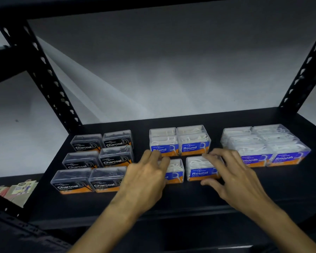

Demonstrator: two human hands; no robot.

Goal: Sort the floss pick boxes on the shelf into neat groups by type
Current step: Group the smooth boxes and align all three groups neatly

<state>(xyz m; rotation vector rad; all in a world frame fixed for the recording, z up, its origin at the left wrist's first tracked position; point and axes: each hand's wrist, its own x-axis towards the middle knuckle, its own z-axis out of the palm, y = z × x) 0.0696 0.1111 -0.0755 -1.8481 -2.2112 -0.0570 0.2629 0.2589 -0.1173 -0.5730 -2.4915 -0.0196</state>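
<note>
Three groups of clear floss pick boxes stand on the black shelf (173, 201). Several black-labelled Charcoal boxes (97, 161) sit at the left in two columns. Blue-labelled Round boxes (180, 141) fill the middle, and Smooth boxes (264, 145) are packed at the right. Two more Round boxes stand in front of the middle group. My left hand (146, 176) lies with extended fingers over the left part of the front-left Round box (176, 170), hiding its label. My right hand (235, 176) is spread at the right side of the front-right Round box (199, 168), fingertips at its back edge and thumb by its front.
Black perforated uprights rise at the shelf's left (44, 73) and right (303, 70) corners, with a pale wall behind. Bare shelf lies in front of the boxes. Some small packets (16, 190) lie on a lower level at the far left.
</note>
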